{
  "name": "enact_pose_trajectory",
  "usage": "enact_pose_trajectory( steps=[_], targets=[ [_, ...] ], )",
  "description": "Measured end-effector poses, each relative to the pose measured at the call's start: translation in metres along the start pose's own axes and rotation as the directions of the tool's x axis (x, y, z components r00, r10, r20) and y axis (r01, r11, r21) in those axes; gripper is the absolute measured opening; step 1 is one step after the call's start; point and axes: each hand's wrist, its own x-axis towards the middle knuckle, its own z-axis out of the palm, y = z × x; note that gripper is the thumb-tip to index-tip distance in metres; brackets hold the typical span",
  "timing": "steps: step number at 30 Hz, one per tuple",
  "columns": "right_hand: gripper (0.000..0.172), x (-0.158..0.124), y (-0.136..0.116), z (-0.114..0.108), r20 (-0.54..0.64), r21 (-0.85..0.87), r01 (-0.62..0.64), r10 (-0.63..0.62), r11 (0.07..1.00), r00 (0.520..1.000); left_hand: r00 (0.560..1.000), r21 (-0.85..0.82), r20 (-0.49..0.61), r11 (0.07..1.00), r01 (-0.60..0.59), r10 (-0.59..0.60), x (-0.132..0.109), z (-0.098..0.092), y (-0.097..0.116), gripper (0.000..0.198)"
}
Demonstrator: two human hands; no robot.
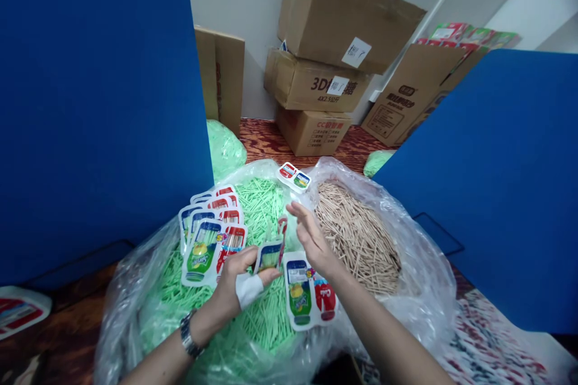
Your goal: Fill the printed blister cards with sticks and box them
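A small Sprite-and-cola printed packet point(270, 254) stands bent between the thumb and fingers of my left hand point(232, 280), which has a white wrap on it. My right hand point(313, 243) is just right of the packet, fingers stretched out and holding nothing. Under my hands are thin green sticks point(259, 201) in a clear plastic bag point(135, 289). Thin brown sticks point(356, 237) fill the bag's right side or a second bag. Several overlapping packets point(201, 252) lie at the left on the green sticks. Another packet point(299, 298) rests below my right hand.
One more packet point(293, 177) lies at the bags' far edge. Behind stand stacked cardboard boxes point(318, 81) and an upright carton point(406, 90). Blue panels point(99, 102) flank both sides. A green bag point(226, 147) sits behind the left panel's edge.
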Motion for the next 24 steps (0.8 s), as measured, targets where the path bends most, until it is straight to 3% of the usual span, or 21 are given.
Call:
enact_pose_trajectory(
  steps=[2, 4, 7, 10, 12, 15, 20, 24],
  targets=[
    [0.04, 0.004, 0.008, 0.001, 0.077, 0.129, -0.086, 0.076, 0.988, 0.994, 0.998, -0.012, 0.06, 1.0, -0.001, 0.002, 0.0, -0.003, 0.0, 0.016],
    [0.027, 0.007, 0.011, 0.007, 0.017, 0.257, -0.095, 0.094, 0.962, 0.995, 0.998, -0.019, 0.063, 1.0, -0.012, 0.013, -0.001, -0.007, -0.004, 0.016],
    [0.019, 0.006, 0.012, 0.015, -0.187, 0.357, -0.003, 0.074, 0.934, 0.98, 0.996, -0.039, -0.075, 0.998, 0.051, -0.054, -0.004, -0.009, -0.014, 0.018],
    [0.016, 0.003, 0.009, 0.02, -0.277, 0.35, 0.043, 0.059, 0.936, 0.959, 0.961, -0.083, -0.26, 0.994, 0.077, -0.096, -0.007, -0.009, -0.02, 0.012],
    [0.016, 0.0, 0.006, 0.022, -0.229, 0.328, 0.028, 0.051, 0.944, 0.972, 0.953, -0.027, -0.303, 1.0, 0.008, -0.015, -0.008, -0.009, -0.017, 0.012],
    [0.016, -0.002, 0.003, 0.023, -0.1, 0.315, 0.008, 0.025, 0.949, 0.995, 0.952, 0.111, -0.281, 0.99, -0.092, 0.12, -0.009, -0.013, -0.009, 0.011],
    [0.019, -0.001, 0.007, 0.026, -0.141, 0.313, 0.034, 0.011, 0.949, 0.99, 0.903, 0.197, -0.4, 0.977, -0.083, 0.158, -0.014, -0.025, -0.011, 0.011],
    [0.019, 0.003, 0.011, 0.03, -0.157, 0.362, 0.034, 0.025, 0.932, 0.987, 0.899, 0.17, -0.407, 0.981, -0.098, 0.161, -0.02, -0.029, -0.023, 0.009]
  ],
)
